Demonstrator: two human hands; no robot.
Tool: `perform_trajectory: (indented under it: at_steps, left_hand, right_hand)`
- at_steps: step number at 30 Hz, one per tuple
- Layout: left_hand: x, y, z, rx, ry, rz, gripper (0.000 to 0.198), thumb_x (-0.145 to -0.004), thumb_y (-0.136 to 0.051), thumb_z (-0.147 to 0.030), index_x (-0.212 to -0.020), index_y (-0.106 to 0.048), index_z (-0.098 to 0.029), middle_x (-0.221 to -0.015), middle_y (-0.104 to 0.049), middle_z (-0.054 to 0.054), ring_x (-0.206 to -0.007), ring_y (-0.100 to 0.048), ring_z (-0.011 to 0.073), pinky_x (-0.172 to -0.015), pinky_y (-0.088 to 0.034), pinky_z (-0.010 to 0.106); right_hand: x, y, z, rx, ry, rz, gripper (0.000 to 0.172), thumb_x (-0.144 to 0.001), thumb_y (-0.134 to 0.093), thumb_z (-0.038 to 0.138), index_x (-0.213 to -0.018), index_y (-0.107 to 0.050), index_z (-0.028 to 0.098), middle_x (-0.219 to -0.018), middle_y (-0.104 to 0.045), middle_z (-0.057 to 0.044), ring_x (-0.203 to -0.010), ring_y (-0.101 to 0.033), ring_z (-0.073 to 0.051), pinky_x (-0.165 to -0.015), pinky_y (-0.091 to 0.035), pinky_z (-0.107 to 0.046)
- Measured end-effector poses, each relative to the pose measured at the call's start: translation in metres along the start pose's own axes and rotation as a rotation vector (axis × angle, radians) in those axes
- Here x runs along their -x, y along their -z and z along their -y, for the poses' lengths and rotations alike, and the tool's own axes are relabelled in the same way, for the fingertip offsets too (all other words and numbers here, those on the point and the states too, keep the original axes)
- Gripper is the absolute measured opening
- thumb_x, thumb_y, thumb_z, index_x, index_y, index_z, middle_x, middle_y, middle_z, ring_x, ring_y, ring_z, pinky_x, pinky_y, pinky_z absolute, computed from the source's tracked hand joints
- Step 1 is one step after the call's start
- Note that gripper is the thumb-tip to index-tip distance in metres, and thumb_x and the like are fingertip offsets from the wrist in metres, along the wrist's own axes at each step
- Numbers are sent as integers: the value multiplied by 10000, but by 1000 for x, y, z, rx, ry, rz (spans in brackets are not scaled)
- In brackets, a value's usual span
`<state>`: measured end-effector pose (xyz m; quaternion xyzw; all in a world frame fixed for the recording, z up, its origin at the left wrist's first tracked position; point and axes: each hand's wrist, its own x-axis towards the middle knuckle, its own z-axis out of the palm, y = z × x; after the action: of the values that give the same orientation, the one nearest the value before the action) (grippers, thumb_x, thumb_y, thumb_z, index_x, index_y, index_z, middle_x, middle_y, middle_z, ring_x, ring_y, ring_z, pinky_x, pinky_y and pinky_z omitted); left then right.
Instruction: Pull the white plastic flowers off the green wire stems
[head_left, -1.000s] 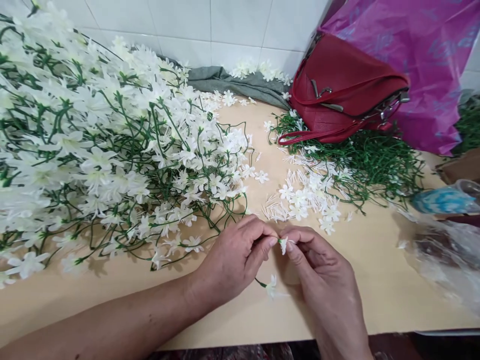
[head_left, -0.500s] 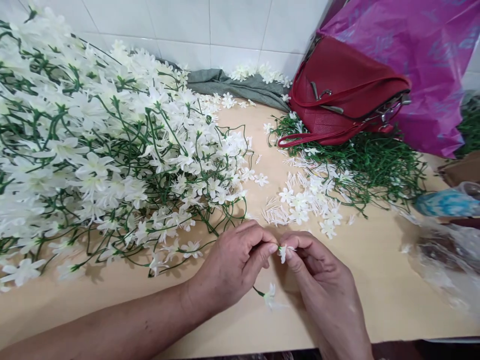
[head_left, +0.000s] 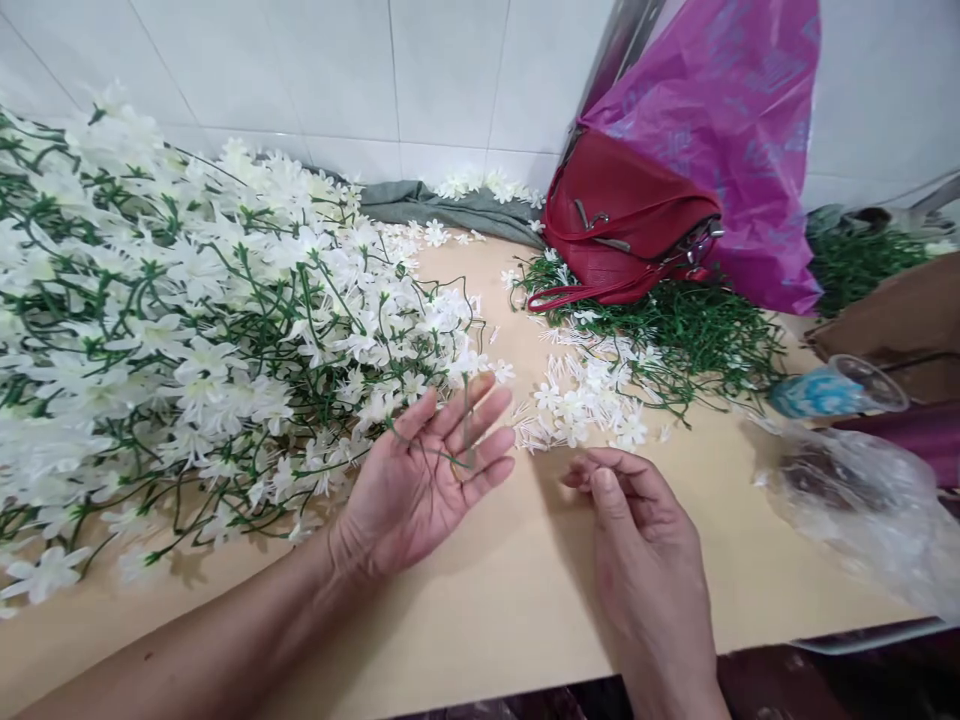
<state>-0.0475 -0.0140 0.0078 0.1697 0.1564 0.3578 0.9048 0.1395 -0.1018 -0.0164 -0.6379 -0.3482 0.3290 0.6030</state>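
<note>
My left hand [head_left: 427, 475] is palm up with its fingers spread. A thin green stem [head_left: 466, 420], blurred and bent, crosses in front of its palm and fingers; I cannot tell whether it touches them. To that hand's left lies a big heap of white artificial flowers [head_left: 206, 360] on green stems. My right hand [head_left: 637, 530] is over the table, thumb and fingers drawn together, and nothing shows between the fingertips. Just beyond it are loose white flower heads [head_left: 574, 405] and thin white stamens [head_left: 534, 432].
Bare green stems [head_left: 720, 340] lie under a red handbag [head_left: 622, 220], beside a purple plastic bag [head_left: 750, 150]. To the right are a clear cup with blue contents [head_left: 817, 388] and a crumpled clear bag [head_left: 862, 500]. A grey-green cloth [head_left: 412, 205] runs along the tiled wall [head_left: 322, 70].
My left hand has opened, turned palm up and moved left, away from my right hand. The small white flower between my fingertips is no longer there. The view has swung to the right.
</note>
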Motion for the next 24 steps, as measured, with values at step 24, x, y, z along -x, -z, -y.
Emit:
perform_trajectory:
  at_steps: [24]
  left_hand:
    - [-5, 4, 15, -252, -42, 33, 436, -1005, -560, -581, -1270, -721, -275, -1401, -693, 91, -1081, -741, 199, -1056, -546, 380]
  right_hand:
    - [-54, -6, 48, 638, 471, 288, 68, -948, -633, 271, -945, -694, 240, -925, -722, -52, -831, -667, -222, -769, -491, -354]
